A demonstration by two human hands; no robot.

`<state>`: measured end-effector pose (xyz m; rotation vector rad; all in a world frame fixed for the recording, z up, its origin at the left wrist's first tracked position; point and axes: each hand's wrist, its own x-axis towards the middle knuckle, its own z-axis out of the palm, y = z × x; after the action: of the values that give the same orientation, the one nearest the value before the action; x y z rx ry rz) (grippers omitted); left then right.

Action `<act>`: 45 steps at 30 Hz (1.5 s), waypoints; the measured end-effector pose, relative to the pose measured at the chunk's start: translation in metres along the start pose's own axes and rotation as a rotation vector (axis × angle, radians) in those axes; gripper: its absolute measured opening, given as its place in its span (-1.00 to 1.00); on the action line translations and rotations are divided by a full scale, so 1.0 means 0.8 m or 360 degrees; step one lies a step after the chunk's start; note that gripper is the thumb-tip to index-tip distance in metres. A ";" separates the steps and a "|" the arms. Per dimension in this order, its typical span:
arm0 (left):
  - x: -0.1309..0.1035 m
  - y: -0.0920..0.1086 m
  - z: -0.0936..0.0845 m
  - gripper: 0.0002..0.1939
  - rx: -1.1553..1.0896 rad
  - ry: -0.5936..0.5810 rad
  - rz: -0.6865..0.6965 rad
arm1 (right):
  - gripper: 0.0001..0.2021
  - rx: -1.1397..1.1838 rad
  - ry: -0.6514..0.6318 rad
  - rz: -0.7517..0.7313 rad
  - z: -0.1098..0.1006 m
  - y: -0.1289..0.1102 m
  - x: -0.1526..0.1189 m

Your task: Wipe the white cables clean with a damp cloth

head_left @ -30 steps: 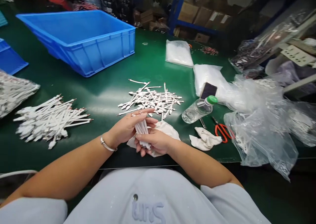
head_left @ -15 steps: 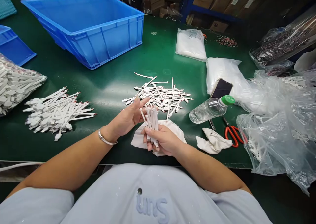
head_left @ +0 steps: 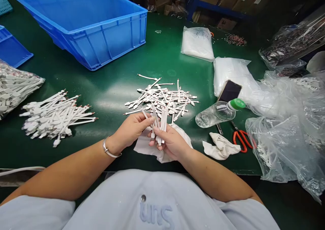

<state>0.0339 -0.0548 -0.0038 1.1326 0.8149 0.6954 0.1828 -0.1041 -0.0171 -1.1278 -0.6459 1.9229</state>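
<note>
A bundle of short white cables (head_left: 164,121) is gripped in my right hand (head_left: 172,142), connector ends pointing down. My left hand (head_left: 132,128), with a silver bangle at the wrist, pinches white cables at the bundle's left side, its fingertips against the bundle. A loose pile of the same cables (head_left: 167,96) lies just beyond both hands. To the left is a second pile (head_left: 56,116), lined up more closely. Beneath my right hand, a white cloth (head_left: 146,145) rests on the green table (head_left: 109,88).
A big blue bin (head_left: 109,37) stands at the back left, near a bag of cables (head_left: 15,88). On the right are a bottle (head_left: 215,114), a phone (head_left: 230,91), red-handled pliers (head_left: 242,140), a crumpled cloth (head_left: 220,147) and plastic bags (head_left: 284,132).
My left hand has gone from open fingers beside the bundle to a pinch on cables at its left side. The bundle in my right hand is more fanned out. The view has shifted slightly.
</note>
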 end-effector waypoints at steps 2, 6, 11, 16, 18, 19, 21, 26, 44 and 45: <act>0.002 -0.003 -0.001 -0.73 -0.0036 0.0051 0.0043 | -0.48 0.0037 0.0052 -0.0012 -0.001 0.001 0.001; 0.004 -0.005 0.000 -0.75 -0.0143 0.0139 0.0016 | -0.51 0.0076 0.0091 -0.0060 -0.002 0.003 0.002; 0.005 -0.004 0.000 -0.73 -0.0191 0.0081 0.0028 | -0.50 0.0065 0.0168 -0.0095 -0.002 0.002 0.003; 0.003 -0.003 0.001 -0.68 -0.0185 0.0059 -0.0104 | -0.49 -0.0016 0.0165 -0.0070 -0.002 0.001 0.006; 0.002 -0.005 0.001 -0.67 -0.0225 0.0093 -0.0125 | -0.50 -0.0019 0.0160 -0.0072 -0.002 0.002 0.006; 0.002 -0.005 0.001 -0.66 -0.0253 0.0109 -0.0121 | -0.50 -0.0013 0.0161 -0.0084 -0.002 0.002 0.006; 0.002 -0.007 0.001 -0.63 -0.0321 0.0127 -0.0105 | -0.52 0.0003 0.0167 -0.0116 -0.003 0.002 0.006; 0.002 -0.007 0.004 -0.45 -0.0479 0.0079 -0.0101 | -0.55 0.0050 0.0155 -0.0173 -0.003 0.004 0.007; -0.001 -0.005 0.010 -0.53 -0.0489 0.0075 -0.0189 | -0.51 0.0000 0.0033 -0.0026 0.002 0.004 0.004; -0.002 -0.005 0.010 -0.51 -0.0477 0.0067 -0.0209 | -0.51 -0.0006 0.0029 -0.0002 0.001 0.004 0.004</act>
<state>0.0401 -0.0609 -0.0057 0.7900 0.7830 0.7066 0.1797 -0.1034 -0.0203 -1.1455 -0.6406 1.9092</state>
